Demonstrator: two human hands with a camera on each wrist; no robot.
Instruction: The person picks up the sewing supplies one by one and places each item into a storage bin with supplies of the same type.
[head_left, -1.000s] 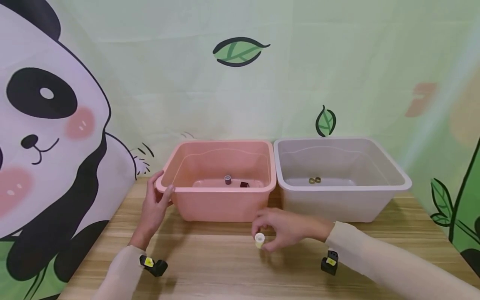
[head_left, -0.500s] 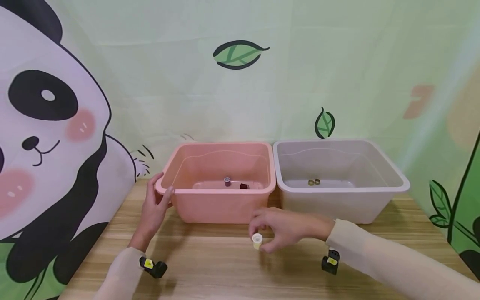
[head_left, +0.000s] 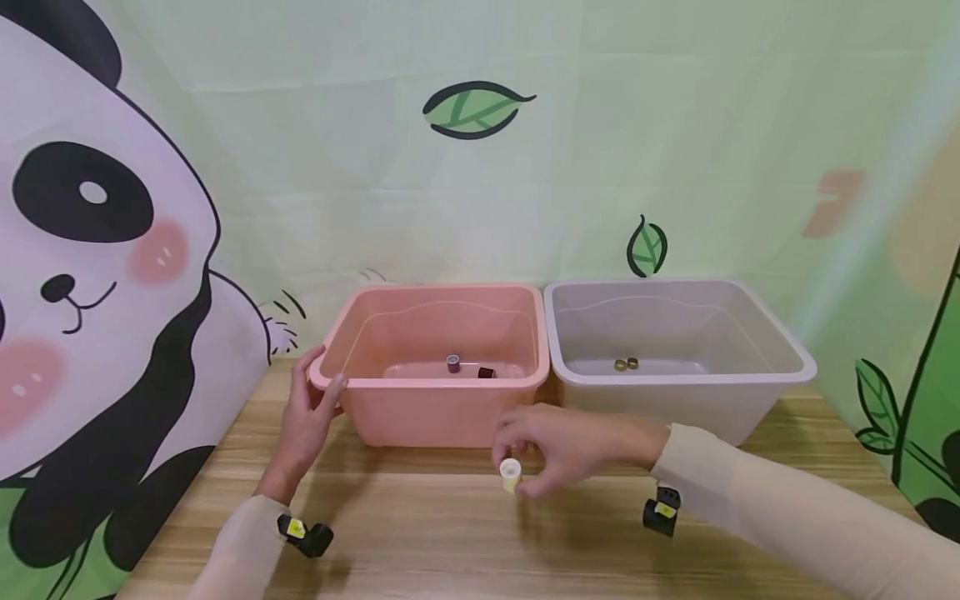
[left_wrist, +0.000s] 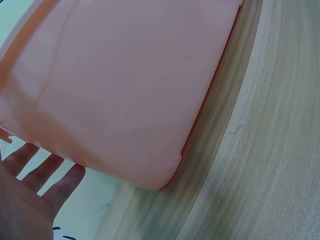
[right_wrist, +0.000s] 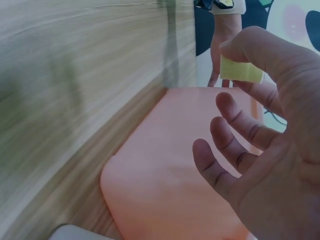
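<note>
My right hand [head_left: 551, 446] pinches a small spool of pale yellow thread [head_left: 511, 476] between thumb and forefinger, its whitish end tilted up. In the right wrist view the yellow side of the spool [right_wrist: 242, 70] shows, and the other fingers are spread apart from it. This hand is just in front of the pink tub [head_left: 442, 412]. At the tub's front left corner my left hand [head_left: 309, 417] holds the rim, thumb at the front and fingers along the left side. Inside the tub are a grey spool [head_left: 453, 364] and a dark red spool [head_left: 486, 373].
A grey tub [head_left: 675, 400] stands right beside the pink one. Two small gold-coloured rings [head_left: 620, 365] lie on its floor. Both tubs rest on a wood-grain table [head_left: 420, 533], against a green backdrop [head_left: 480, 208] printed with a panda and leaves.
My right hand, with the yellow spool, has shifted slightly left and up in the head view. The left hand stays at the pink tub's corner.
</note>
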